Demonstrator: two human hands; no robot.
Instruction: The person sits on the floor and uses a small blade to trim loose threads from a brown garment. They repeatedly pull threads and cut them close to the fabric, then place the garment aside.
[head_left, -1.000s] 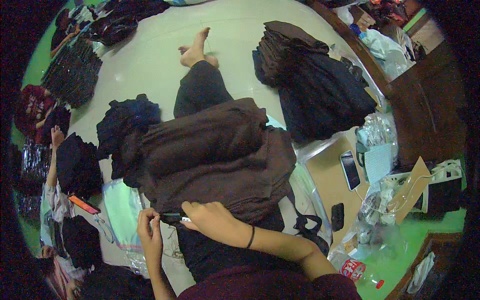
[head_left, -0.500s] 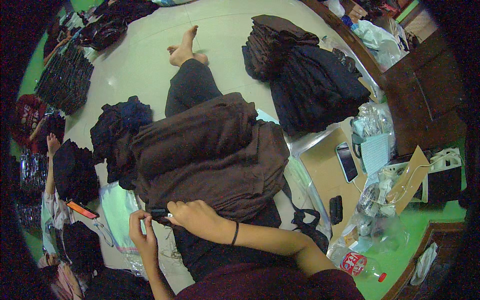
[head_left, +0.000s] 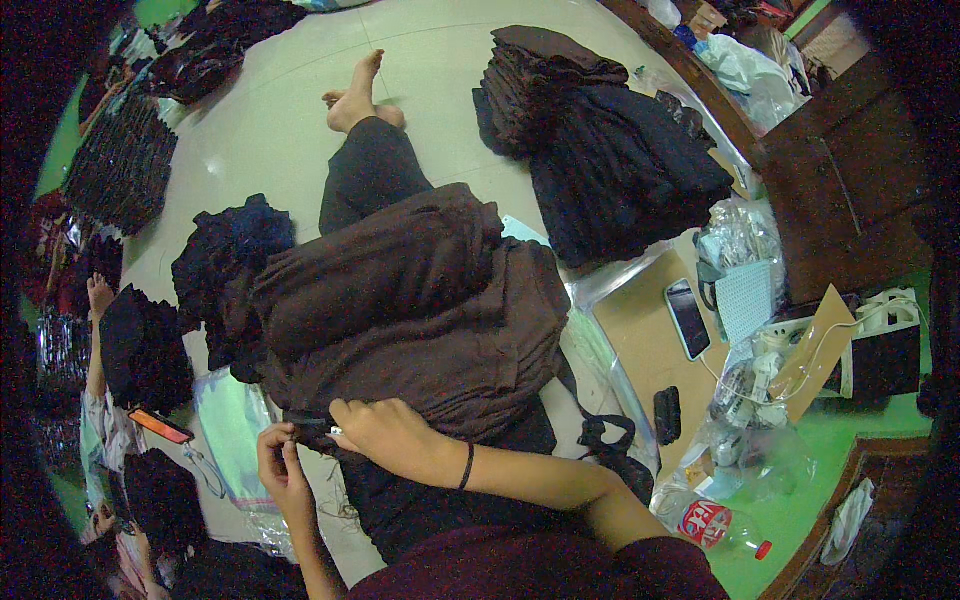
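Across my lap lies dark brown cloth (head_left: pixel 400 330), folded in thick layers. My right hand (head_left: pixel 390 436) is closed at the near edge of this cloth, around a small dark object with a white bit (head_left: pixel 334 432); its kind is too blurred to tell. Just left of it, my left hand (head_left: pixel 284 470) pinches with thumb and fingertips at the end of a dark strip between the two hands. What exactly sits in that pinch is too small to make out. A black band circles my right wrist.
Stacks of dark cloth lie at the far right (head_left: pixel 620 170) and left (head_left: pixel 230 270). On cardboard at right rest a phone (head_left: pixel 687 318) and a black clip-like object (head_left: pixel 667 416). A plastic bottle (head_left: pixel 708 525) lies nearby. Another person's arm (head_left: pixel 97 350) shows at left, near an orange-screened phone (head_left: pixel 160 425).
The whole view has shifted slightly, moving most things a little left in the picture. Both hands keep nearly the same place and grip by the cloth's near edge.
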